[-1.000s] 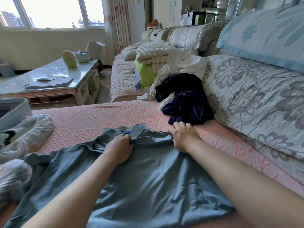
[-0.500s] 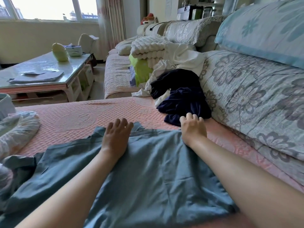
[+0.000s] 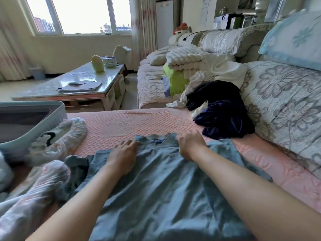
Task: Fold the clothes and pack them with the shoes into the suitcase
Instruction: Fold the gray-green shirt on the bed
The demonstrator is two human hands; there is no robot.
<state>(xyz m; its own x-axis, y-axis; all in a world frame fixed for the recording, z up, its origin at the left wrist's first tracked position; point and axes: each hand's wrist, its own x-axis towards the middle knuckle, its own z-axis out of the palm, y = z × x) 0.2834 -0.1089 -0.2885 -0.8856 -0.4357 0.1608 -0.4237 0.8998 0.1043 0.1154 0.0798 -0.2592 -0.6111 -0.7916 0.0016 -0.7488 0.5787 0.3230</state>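
Observation:
A grey-blue shirt (image 3: pixel 165 185) lies spread on the pink sofa cover (image 3: pixel 121 124), collar pointing away from me. My left hand (image 3: pixel 124 153) rests on the shirt, its fingers reaching to the left side of the collar. My right hand (image 3: pixel 189 145) has its fingers curled on the fabric at the collar's right side. A light-blue suitcase (image 3: pixel 33 129) lies open at the left edge. Two shoes in translucent plastic covers (image 3: pixel 59 138) (image 3: pixel 34 188) lie between the suitcase and the shirt. A dark navy garment (image 3: pixel 224 117) lies crumpled against the backrest, just beyond my right hand.
White clothes (image 3: pixel 218 72), a folded white blanket (image 3: pixel 184 58) and a lime-green item (image 3: pixel 175 80) pile up further along the sofa. The floral backrest (image 3: pixel 284 101) runs along the right. A glass-topped coffee table (image 3: pixel 83 84) with papers stands beyond the suitcase.
Half a second ago both hands lay flat and apart on the shirt's top edge. They have moved inward to the collar, and the right hand's fingers have curled onto the fabric.

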